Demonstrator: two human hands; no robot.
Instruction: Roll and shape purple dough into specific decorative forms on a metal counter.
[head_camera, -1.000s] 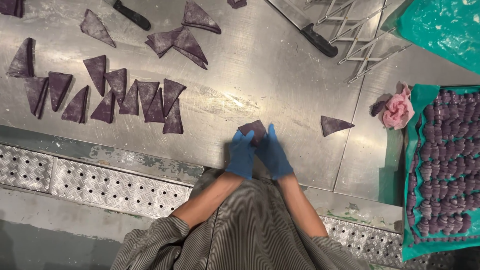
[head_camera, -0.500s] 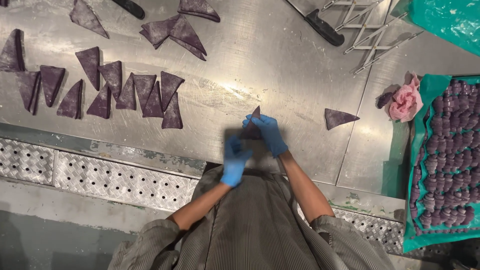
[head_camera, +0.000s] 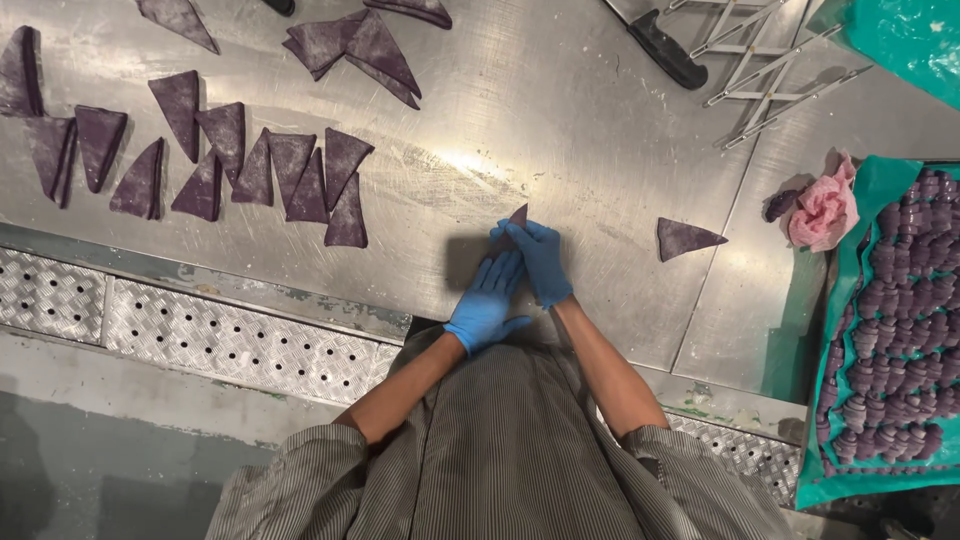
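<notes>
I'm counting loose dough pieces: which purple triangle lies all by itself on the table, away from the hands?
The single purple triangle to the right of the right hand, near the pink cloth. The other loose triangles sit clustered at upper left.

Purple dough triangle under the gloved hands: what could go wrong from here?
The dough triangle lies mostly hidden beneath the right hand and left hand, so uneven pressure might roll it lopsided. It also sits near the steel table edge, so dough could slip off.
</notes>
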